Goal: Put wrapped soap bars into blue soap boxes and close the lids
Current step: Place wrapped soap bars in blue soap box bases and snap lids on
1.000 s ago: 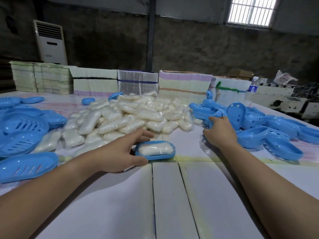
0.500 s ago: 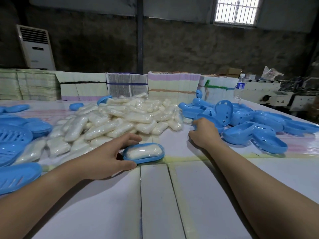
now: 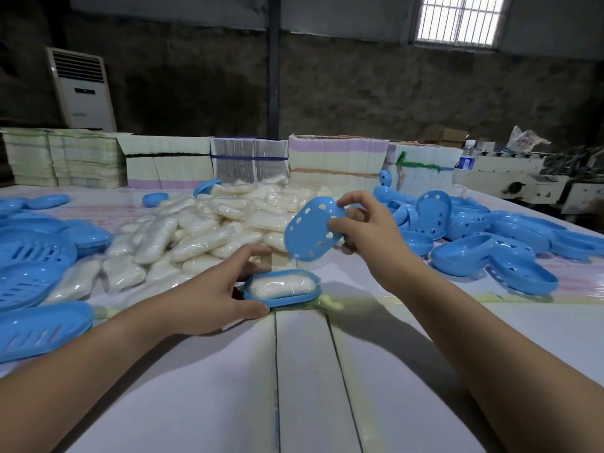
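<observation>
An open blue soap box base sits on the white table with a wrapped white soap bar lying in it. My left hand cups the base's left end, thumb in front and fingers behind. My right hand holds a blue lid with small cut-out holes, tilted on edge in the air above and right of the base. A big heap of wrapped soap bars lies behind the base.
A pile of blue lids and box parts covers the table's right side. Blue slotted trays are stacked at the left. Bundles of flat cartons line the far edge, with a water bottle beside them.
My right hand has lifted a lid out of the right pile and carried it left, up over the soap box. My left hand has stayed on the base.
</observation>
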Motion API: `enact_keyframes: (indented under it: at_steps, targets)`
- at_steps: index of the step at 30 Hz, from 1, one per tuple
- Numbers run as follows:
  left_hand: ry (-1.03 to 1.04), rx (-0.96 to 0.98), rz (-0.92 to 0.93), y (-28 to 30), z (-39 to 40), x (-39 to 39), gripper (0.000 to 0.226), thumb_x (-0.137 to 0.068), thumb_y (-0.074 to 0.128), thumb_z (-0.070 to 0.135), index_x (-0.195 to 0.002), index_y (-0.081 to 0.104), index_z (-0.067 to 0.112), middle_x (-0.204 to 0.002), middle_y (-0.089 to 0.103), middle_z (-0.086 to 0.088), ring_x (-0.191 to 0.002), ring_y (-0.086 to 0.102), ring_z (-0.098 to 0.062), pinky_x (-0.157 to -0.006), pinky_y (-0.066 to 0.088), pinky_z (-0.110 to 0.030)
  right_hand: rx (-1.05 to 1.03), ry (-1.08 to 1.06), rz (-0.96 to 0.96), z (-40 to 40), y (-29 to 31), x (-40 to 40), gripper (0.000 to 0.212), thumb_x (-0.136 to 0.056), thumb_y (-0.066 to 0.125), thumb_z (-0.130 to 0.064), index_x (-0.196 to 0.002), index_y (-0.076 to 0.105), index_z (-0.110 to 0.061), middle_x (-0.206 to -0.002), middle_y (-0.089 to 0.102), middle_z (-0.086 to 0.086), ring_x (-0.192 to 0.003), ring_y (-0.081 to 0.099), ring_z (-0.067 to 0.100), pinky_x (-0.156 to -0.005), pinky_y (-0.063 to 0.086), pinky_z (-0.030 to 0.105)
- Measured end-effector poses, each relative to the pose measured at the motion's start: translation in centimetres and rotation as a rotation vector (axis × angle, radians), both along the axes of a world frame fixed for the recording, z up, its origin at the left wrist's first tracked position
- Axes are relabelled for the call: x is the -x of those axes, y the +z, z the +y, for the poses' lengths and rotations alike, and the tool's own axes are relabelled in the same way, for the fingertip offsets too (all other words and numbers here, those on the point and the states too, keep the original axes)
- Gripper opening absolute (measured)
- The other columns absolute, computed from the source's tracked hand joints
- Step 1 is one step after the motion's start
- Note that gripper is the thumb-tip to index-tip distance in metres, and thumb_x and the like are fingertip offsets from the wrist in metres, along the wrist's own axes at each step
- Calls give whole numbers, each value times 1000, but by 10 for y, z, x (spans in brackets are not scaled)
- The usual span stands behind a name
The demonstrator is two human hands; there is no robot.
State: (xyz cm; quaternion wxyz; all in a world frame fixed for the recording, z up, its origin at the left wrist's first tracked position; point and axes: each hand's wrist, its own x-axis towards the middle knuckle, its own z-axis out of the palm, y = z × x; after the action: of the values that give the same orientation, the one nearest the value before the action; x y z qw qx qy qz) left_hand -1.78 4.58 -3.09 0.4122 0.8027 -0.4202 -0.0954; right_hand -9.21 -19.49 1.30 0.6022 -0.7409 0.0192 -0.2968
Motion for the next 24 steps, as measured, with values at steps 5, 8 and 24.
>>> enact_keyframes:
  at_steps: [5,8,24]
  targets:
    - [-7,29,53,1,-2,0,88,-83,79,9,-142,25,43,-136,58,9,-104,67,-5,-79,55,-22,-479,311,285,4,-1,1,17,-93,56,-5,-105,57,-17,-75,44,2,-50,26,11,-41,28,22]
    - [15,26,47,2,-3,2,91,-82,80,12,-145,22,40,-133,59,7,-101,69,-12,-83,58,-29,-552,375,443,4,-7,1,14,-93,56,-15,-107,56,-18,-68,39,-1,-53,19,10,-41,21,20]
    - [28,55,-10,4,-5,6,54,-81,82,31,-112,45,55,-112,55,24,-87,57,20,-60,44,-1,824,-15,442,13,-24,-3,33,-96,43,-56,-118,59,-38,-109,62,-4,-92,57,11,-80,47,29]
